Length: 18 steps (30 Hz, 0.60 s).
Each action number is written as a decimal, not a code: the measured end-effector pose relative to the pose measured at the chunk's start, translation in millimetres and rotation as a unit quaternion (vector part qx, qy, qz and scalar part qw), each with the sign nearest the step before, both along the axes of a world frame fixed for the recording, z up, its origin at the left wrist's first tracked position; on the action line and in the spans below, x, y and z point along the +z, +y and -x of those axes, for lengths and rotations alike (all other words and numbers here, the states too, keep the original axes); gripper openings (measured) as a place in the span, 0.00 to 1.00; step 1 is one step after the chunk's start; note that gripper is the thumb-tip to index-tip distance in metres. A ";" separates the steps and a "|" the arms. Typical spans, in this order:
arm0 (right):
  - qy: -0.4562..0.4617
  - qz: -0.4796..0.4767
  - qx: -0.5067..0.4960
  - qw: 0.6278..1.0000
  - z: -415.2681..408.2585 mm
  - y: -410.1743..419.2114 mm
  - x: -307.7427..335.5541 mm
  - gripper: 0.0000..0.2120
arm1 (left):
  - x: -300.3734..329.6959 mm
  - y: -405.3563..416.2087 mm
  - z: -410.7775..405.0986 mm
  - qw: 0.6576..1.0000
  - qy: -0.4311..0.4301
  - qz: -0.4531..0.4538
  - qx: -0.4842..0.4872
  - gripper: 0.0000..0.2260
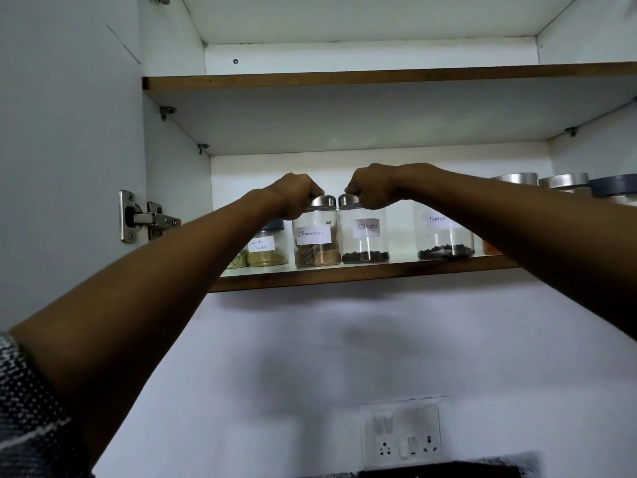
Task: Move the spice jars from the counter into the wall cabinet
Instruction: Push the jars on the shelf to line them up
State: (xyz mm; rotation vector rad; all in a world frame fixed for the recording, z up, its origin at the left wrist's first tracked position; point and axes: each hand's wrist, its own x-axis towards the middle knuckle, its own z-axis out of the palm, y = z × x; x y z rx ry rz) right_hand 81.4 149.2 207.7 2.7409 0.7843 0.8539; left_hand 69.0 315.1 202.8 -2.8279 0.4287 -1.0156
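Both my arms reach up into the open wall cabinet. My left hand grips the steel lid of a clear jar labelled Cinnamon. My right hand grips the steel lid of the jar labelled Cloves. Both jars stand upright, side by side, on the lower shelf near its front edge. Left of them stands a coriander powder jar, partly behind my left forearm. To the right stands a jar of black peppercorns, its top hidden by my right arm.
More steel-lidded containers sit at the shelf's right end. The upper shelf shows nothing on it from below. The open door's hinge is at left. A switch and socket panel is on the wall below.
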 end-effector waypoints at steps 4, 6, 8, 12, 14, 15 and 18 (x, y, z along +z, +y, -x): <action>-0.001 -0.010 0.006 1.000 -15.9 8.5 -1.1 0.12 | 0.8 6.3 -18.1 1.000 0.001 -0.003 0.007 0.15; -0.006 -0.022 0.004 1.000 -26.5 12.4 -1.7 0.13 | 0.4 9.9 -28.1 1.000 -0.002 -0.006 0.011 0.15; -0.008 -0.028 0.002 1.000 -34.7 16.8 -3.8 0.14 | -1.5 14.4 -36.9 1.000 -0.012 -0.004 0.013 0.15; -0.023 -0.028 0.002 0.999 -55.7 25.9 -5.6 0.11 | -3.5 23.2 -57.4 1.000 -0.022 -0.003 0.019 0.15; -0.029 -0.031 0.003 0.999 -67.0 30.9 -6.8 0.09 | -2.6 26.2 -66.8 0.999 -0.020 0.001 0.025 0.14; -0.030 -0.035 0.004 0.999 -72.1 33.4 -7.2 0.08 | -2.0 27.1 -70.6 0.999 -0.020 0.002 0.027 0.15; -0.033 -0.036 0.007 0.999 -88.3 40.5 -6.5 0.08 | -2.5 29.9 -80.7 0.999 -0.022 0.011 0.034 0.15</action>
